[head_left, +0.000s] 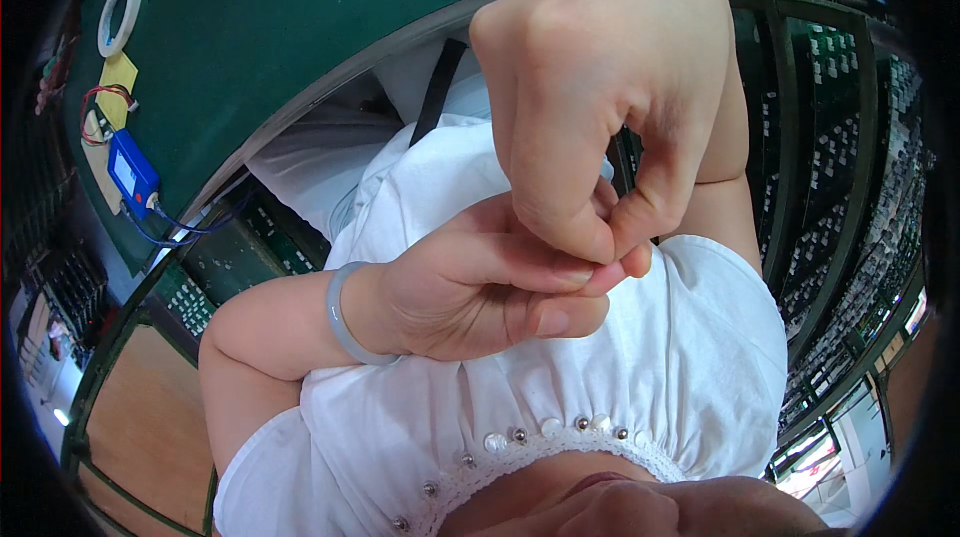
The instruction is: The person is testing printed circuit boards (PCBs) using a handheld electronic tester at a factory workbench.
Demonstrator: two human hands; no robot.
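My left hand (470,292) lies across my chest with its fingers curled together, and a pale grey-green bangle (343,322) sits on its wrist. My right hand (600,107) comes down from above. Its thumb and forefinger are pinched on the tip of my left forefinger at the spot where both hands meet. Nothing shows between the fingers; anything tiny there is hidden. Both hands hover close in front of my white blouse (690,347), which has a beaded neckline.
A dark green tabletop (300,27) curves across the upper left. On it are a roll of white tape (120,13), a yellow note (119,87) and a small blue device (132,172) with wires. Racks of green circuit boards (850,187) fill the right side.
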